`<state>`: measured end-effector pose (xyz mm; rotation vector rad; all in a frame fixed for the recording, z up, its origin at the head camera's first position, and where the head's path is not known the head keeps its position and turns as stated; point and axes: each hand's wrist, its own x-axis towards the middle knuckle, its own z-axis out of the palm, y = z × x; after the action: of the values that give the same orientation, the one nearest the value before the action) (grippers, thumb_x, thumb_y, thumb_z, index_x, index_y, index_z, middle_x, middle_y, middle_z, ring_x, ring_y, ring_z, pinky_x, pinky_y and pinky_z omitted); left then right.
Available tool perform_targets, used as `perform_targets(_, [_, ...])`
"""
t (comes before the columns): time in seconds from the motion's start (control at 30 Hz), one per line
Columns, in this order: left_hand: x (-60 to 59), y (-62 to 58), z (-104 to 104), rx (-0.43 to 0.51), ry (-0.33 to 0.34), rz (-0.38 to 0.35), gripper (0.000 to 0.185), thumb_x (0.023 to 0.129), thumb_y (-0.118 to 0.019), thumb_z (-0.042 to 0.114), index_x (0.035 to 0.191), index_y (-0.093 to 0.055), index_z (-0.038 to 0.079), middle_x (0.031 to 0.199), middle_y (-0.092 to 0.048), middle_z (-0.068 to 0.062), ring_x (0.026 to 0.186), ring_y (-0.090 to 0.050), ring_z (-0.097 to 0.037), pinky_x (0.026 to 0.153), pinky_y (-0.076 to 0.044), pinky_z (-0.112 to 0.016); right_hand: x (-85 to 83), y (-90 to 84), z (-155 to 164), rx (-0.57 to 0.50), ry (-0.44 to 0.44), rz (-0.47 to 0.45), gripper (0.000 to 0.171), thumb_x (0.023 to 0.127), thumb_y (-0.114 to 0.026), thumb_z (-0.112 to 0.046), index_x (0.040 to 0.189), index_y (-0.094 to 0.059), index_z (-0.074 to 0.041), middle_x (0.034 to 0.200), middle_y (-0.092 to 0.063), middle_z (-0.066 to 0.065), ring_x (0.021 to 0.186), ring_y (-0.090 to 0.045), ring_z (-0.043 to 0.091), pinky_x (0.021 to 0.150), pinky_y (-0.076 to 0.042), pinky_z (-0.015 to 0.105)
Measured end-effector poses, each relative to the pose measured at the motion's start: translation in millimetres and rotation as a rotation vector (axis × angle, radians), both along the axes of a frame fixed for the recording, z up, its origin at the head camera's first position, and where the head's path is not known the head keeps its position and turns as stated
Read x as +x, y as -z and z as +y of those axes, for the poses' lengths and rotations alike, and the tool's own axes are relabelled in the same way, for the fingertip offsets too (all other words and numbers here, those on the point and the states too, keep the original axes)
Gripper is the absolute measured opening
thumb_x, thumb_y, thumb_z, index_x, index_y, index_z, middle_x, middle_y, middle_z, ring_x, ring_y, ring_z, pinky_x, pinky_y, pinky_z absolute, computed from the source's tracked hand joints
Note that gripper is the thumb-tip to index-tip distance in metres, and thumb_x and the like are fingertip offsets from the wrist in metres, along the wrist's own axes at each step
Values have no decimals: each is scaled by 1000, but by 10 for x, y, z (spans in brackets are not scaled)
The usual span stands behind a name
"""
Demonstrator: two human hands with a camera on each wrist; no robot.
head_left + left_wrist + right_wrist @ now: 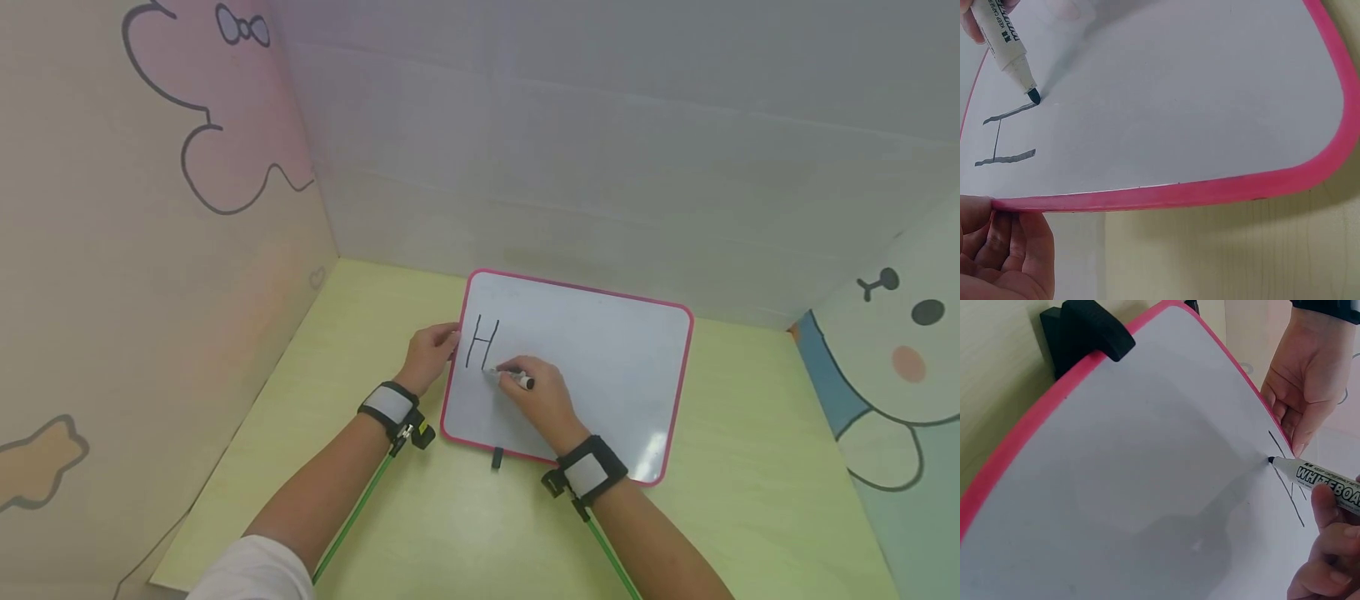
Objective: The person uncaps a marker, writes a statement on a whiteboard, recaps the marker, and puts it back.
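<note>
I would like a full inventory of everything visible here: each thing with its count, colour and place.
rectangular pink-framed whiteboard: 1, white, near the back wall
cylindrical whiteboard marker: 1, white with dark tip, in the right grip
handwritten letter H: 1, black, board's left part
small object: 1, black, board's lower edge
wood-grained table: 1, pale yellow-green, around the board
walls: 3, pale; cartoon drawings left and right
wristbands with small devices: 2, black with pale patches, one per wrist
thin strips: 2, green, along the forearms
cloth sleeve: 1, white, left arm
left grip: 1, bare hand, pinching the board's left edge
right grip: 1, bare hand, holding the marker
</note>
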<state>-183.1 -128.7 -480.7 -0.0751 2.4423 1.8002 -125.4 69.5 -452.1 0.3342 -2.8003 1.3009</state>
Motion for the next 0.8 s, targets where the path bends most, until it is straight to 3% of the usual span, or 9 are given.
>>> perform_targets(0.1, [7,2,-11,-7,-5,1,34,98,-52,22,128,-58,7,123,-62,-10,107,-63,-22,90,-55,-33,6,8,-9,-3,-12,11,19,86,-58,-24,97,-71,-15,100,-69,-3,100,-62,16,89,-52,40])
perform_targets(0.2, [11,5,-19,-13,-8,-2,34,98,-52,22,128,-58,8,123,-62,-10,107,-63,-22,89,-55,-33,20,16,10,-78,-5,10,19,88,-59,-23,99,-71,-15,101,-69,-2,98,-61,14,87,-52,37])
perform_targets(0.37, [-2,18,-20,7,9,-8,35,98,-52,23,129,-57,8,124,-62,-10,108,-63,-21,88,-55,-32,48,-26,123,-246,95,56,16,89,-60,-20,100,-70,-15,102,-67,1,88,-57,15,69,-50,30])
perform_targets(0.47, [-12,26,-26,19,8,-6,35,98,-52,22,128,-58,8,123,-62,-10,108,-63,-21,88,-55,-32,43,-54,193,-245,118,86,17,89,-59,-20,101,-70,-16,103,-66,1,86,-56,15,65,-49,28])
perform_targets(0.8, [-34,48,-14,33,13,-4,34,98,-52,23,128,-58,8,121,-63,-10,106,-64,-22,88,-55,-33,9,-20,236,-192,72,100,19,89,-62,-19,105,-69,-12,104,-68,3,90,-60,15,74,-52,29])
